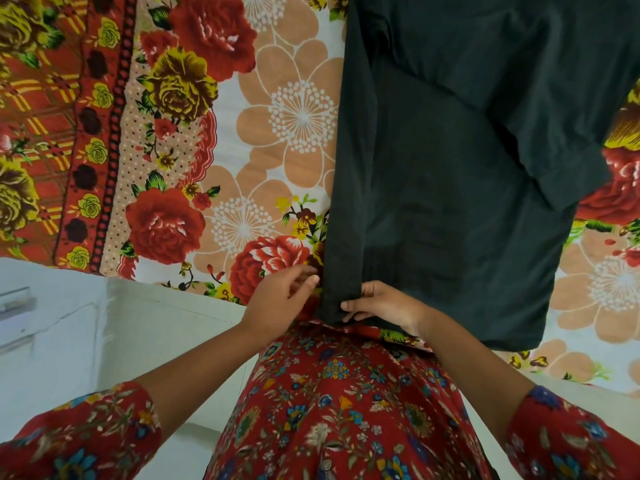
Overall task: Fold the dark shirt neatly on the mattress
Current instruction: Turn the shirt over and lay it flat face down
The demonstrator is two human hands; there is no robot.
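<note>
The dark shirt (pixel 450 188) lies flat on the mattress (pixel 277 109), which wears a floral sheet of red roses and peach flowers. Its left side is folded inward into a long straight edge, and a sleeve lies folded across the upper right. My right hand (pixel 384 306) pinches the near left corner of the shirt at the mattress edge. My left hand (pixel 280 299) hovers just left of that corner with fingers spread, holding nothing.
A red and yellow patterned cloth (pixel 52 140) covers the left of the mattress. The white bed frame or floor (pixel 104 323) shows below the near edge. My red floral dress (pixel 339 410) fills the bottom of the view.
</note>
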